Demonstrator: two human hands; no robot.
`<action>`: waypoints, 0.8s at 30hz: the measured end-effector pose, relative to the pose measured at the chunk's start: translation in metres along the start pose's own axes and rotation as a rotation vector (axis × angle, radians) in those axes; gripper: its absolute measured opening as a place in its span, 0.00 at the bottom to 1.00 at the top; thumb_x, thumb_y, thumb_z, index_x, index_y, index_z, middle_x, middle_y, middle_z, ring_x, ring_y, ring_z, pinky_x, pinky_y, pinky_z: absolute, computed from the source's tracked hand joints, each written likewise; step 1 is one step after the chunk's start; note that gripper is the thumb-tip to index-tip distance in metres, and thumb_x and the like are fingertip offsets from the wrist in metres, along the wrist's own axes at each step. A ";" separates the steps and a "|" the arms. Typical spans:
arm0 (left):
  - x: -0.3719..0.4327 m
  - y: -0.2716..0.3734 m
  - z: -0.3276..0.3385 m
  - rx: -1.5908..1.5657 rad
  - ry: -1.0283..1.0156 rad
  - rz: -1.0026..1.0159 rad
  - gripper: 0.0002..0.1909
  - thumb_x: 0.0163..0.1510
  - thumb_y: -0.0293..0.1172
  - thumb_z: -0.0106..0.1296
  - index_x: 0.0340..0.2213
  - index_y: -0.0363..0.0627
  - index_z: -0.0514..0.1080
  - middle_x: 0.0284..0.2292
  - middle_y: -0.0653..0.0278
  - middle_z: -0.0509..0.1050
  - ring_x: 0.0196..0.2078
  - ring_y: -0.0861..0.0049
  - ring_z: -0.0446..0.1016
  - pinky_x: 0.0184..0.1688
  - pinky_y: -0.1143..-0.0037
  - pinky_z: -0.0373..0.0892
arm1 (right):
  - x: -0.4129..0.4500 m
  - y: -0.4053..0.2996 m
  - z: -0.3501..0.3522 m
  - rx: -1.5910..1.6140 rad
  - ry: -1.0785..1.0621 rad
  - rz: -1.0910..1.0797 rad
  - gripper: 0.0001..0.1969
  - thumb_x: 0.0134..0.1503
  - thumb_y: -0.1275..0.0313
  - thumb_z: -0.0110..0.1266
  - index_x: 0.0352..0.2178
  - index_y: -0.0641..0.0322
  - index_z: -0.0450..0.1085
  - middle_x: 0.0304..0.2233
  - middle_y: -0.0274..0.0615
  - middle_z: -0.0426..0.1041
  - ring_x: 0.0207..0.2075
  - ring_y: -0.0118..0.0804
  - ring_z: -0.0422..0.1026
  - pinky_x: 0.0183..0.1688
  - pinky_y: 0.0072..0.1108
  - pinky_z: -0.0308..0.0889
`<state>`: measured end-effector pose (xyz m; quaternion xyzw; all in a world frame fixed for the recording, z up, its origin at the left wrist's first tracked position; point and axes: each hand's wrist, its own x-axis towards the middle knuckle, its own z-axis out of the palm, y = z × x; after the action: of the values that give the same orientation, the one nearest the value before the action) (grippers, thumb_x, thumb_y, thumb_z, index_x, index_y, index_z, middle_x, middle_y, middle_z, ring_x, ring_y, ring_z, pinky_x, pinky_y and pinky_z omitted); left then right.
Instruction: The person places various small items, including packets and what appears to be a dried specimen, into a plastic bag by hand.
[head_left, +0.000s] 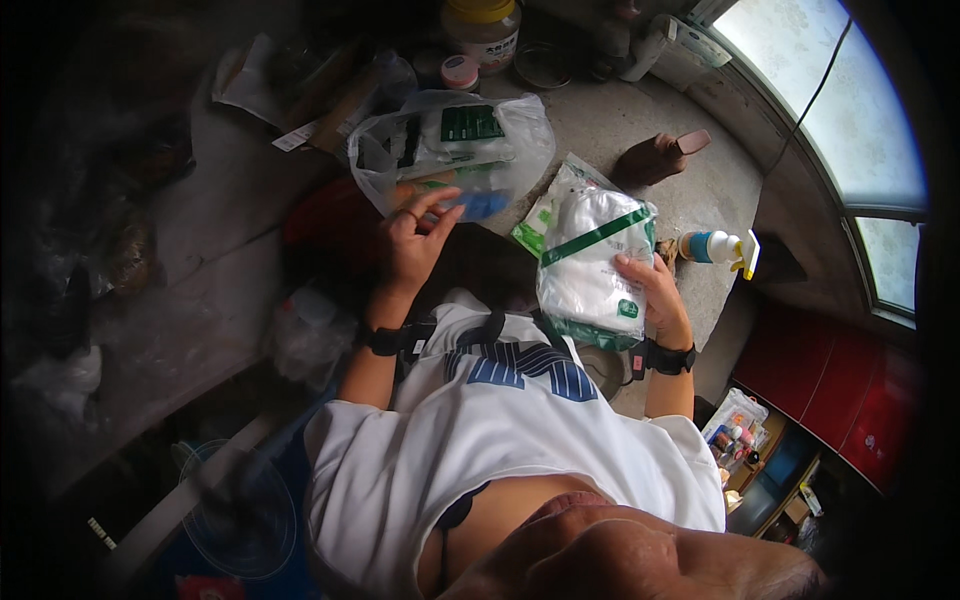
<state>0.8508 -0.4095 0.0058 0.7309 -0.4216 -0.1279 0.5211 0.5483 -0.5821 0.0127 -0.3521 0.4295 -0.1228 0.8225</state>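
Note:
My right hand (654, 294) grips the right side of a clear plastic packet (592, 262) of white folded goods, its thumb on top. The packet has a diagonal green band and bears writing. My left hand (421, 244) holds nothing; its fingers are slightly bent and the thumb stands apart. It hovers at the near edge of a translucent plastic bag (529, 124), and whether it touches the bag I cannot tell. Inside the bag are a white package with a dark green label (471, 122) and something blue (482, 205). A green and white packet (536, 225) lies partly behind the held one.
A brown block-like object (651, 161) and a spray bottle (712, 246) are on the concrete surface at right. Behind the bag stand a yellow-lidded jar (487, 37) and a pink-lidded tub (460, 72). An electric fan (238, 506) is at lower left, red cabinet doors (825, 382) at right.

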 end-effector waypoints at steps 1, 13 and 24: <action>0.009 0.008 -0.016 0.025 0.167 0.169 0.12 0.49 0.21 0.63 0.37 0.44 0.77 0.34 0.65 0.79 0.27 0.82 0.74 0.25 0.83 0.68 | 0.000 0.000 0.023 0.066 -0.093 0.066 0.17 0.57 0.74 0.56 0.47 0.72 0.67 0.39 0.45 0.76 0.35 0.34 0.78 0.39 0.24 0.76; 0.043 -0.056 -0.083 -0.041 0.146 -0.147 0.17 0.57 0.32 0.57 0.45 0.34 0.71 0.37 0.59 0.76 0.39 0.74 0.74 0.45 0.76 0.69 | 0.120 0.029 0.192 0.409 -0.253 0.165 0.24 0.64 0.63 0.46 0.56 0.69 0.59 0.53 0.49 0.70 0.53 0.42 0.71 0.58 0.30 0.65; 0.067 -0.064 -0.095 -0.568 0.109 -0.168 0.19 0.64 0.33 0.45 0.54 0.36 0.67 0.25 0.72 0.68 0.30 0.88 0.66 0.40 0.84 0.63 | 0.163 0.042 0.191 0.281 -0.213 0.125 0.17 0.63 0.64 0.50 0.46 0.68 0.65 0.41 0.48 0.75 0.41 0.37 0.75 0.46 0.24 0.73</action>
<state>0.9822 -0.3908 0.0075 0.5939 -0.2787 -0.2440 0.7142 0.7935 -0.5432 -0.0443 -0.2175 0.3396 -0.0922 0.9104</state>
